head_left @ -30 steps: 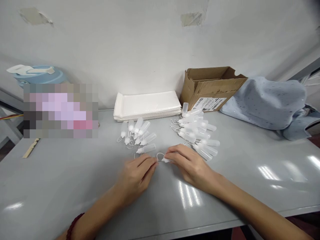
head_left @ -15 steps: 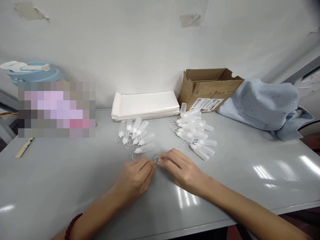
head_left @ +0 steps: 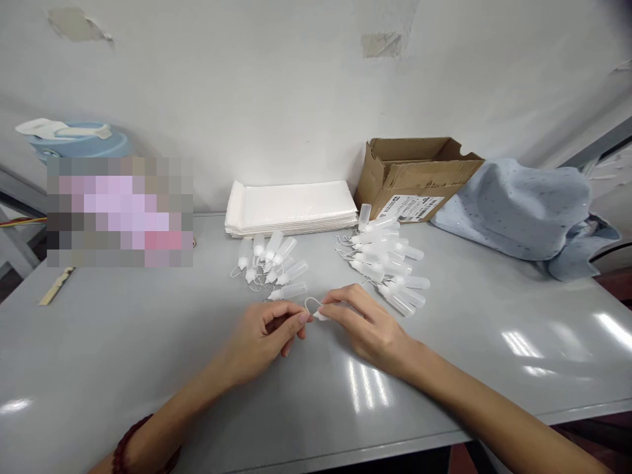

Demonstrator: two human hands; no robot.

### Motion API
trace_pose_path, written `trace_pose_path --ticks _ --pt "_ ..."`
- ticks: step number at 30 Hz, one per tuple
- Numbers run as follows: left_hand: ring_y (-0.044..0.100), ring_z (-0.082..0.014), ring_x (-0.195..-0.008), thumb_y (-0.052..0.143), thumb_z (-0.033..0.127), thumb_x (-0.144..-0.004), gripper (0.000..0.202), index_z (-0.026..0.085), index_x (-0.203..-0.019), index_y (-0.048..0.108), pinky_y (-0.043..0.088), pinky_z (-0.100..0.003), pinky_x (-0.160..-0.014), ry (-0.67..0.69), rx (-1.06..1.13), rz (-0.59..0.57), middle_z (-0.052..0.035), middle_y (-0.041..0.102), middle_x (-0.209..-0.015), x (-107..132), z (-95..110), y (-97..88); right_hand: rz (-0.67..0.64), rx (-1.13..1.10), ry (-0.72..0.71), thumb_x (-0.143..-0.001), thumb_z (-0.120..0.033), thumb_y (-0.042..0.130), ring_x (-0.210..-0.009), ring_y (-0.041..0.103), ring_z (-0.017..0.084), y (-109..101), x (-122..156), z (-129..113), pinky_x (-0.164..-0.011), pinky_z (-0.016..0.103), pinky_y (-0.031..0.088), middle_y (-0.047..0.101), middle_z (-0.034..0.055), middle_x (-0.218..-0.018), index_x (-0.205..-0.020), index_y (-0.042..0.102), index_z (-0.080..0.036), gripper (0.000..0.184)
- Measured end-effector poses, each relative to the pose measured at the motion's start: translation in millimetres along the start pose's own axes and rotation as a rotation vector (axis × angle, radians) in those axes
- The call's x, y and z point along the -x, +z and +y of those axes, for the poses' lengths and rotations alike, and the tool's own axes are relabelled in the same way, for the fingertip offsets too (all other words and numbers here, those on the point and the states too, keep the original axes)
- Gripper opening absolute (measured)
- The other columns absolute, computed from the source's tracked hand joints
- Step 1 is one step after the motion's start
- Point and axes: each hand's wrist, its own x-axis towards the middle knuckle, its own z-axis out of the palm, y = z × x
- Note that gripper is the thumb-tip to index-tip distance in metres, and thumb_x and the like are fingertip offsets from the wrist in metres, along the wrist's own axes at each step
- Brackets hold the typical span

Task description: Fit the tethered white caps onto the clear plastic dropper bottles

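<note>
Head view: nearest, a dark red bracelet (head_left: 129, 447) circles the left wrist by the near edge of the bench (head_left: 207, 415). Both forearms reach in over that edge, and the hands meet around the bench's middle.

The left hand (head_left: 276, 329) has thumb and forefinger pinched together at the end of a thin white loop (head_left: 307, 301), its other fingers curled. The right hand (head_left: 368, 322) grips a small bottle (head_left: 320, 316) between thumb and fingers, hiding most of the body; the white tip points to the left hand. Whether the pinched end touches the tip is too small to tell.

The step in hand seems to be fitting or adjusting the loop's end at the tip. The next move appears to call for a steady right hand and a fine, aligned pinch from the left.

Just beyond lie two piles of like bottles: the left pile (head_left: 275, 253) and, larger, the right pile (head_left: 388, 253). Towards the left corner lies a pale strip (head_left: 56, 288). Along the far edge are a white stack (head_left: 296, 204), an open box (head_left: 419, 178) and, towards the right corner, a blue cloth (head_left: 523, 210). Behind stands the wall (head_left: 247, 85).
</note>
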Motion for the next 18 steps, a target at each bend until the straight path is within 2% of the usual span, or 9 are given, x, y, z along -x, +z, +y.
trace_pose_path --ticks 3,5,8,12,18 --pt "0.048 -0.0063 -0.046 0.050 0.035 -0.087 0.025 0.018 -0.075 0.063 0.039 -0.017 -0.046 -0.021 0.031 0.070 0.0043 0.057 -0.062 1.4 2.4 -1.0 0.061 -0.028 0.074 -0.089 -0.018 0.054 -0.094 0.055 0.022 -3.1 -1.6 3.0 -0.078 0.035 0.051 0.056 0.0134 -0.102 -0.116 0.048 -0.013 0.028" --pt "0.047 -0.0065 -0.047 0.050 0.034 -0.087 0.023 0.018 -0.075 0.063 0.039 -0.017 -0.047 -0.012 0.015 0.121 0.0044 0.056 -0.061 2.1 3.3 -1.4 0.072 -0.053 0.149 -0.088 -0.025 0.056 -0.090 0.057 0.021 -6.0 -3.0 5.7 -0.074 0.034 0.052 0.057 0.0122 -0.098 -0.113 0.050 -0.014 0.028" --pt "0.046 -0.0070 -0.047 0.049 0.032 -0.087 0.022 0.018 -0.074 0.061 0.038 -0.017 -0.047 0.006 -0.008 0.153 0.0043 0.054 -0.060 2.3 2.7 -1.6 0.012 -0.122 0.233 -0.091 -0.022 0.051 -0.075 0.057 0.017 -8.9 -4.0 7.5 -0.065 0.029 0.050 0.059 0.0077 -0.089 -0.108 0.054 -0.016 0.018" --pt "0.047 -0.0071 -0.047 0.049 0.031 -0.087 0.022 0.018 -0.074 0.061 0.038 -0.017 -0.046 0.038 -0.015 0.143 0.0040 0.054 -0.061 3.0 -0.3 1.0 -0.010 -0.207 0.281 -0.092 -0.019 0.048 -0.065 0.053 0.014 -9.6 -3.7 4.3 -0.060 0.026 0.047 0.055 0.0030 -0.075 -0.105 0.057 -0.015 0.016" --pt "0.045 -0.0059 -0.043 0.048 0.026 -0.086 0.022 0.017 -0.068 0.058 0.038 -0.017 -0.044 0.099 0.007 0.148 0.0045 0.052 -0.057 6.9 -0.8 6.4 -0.004 -0.238 0.248 -0.092 -0.016 0.045 -0.064 0.051 0.013 -8.4 -1.7 2.0 -0.058 0.025 0.044 0.055 0.0040 -0.076 -0.104 0.056 -0.013 0.016"
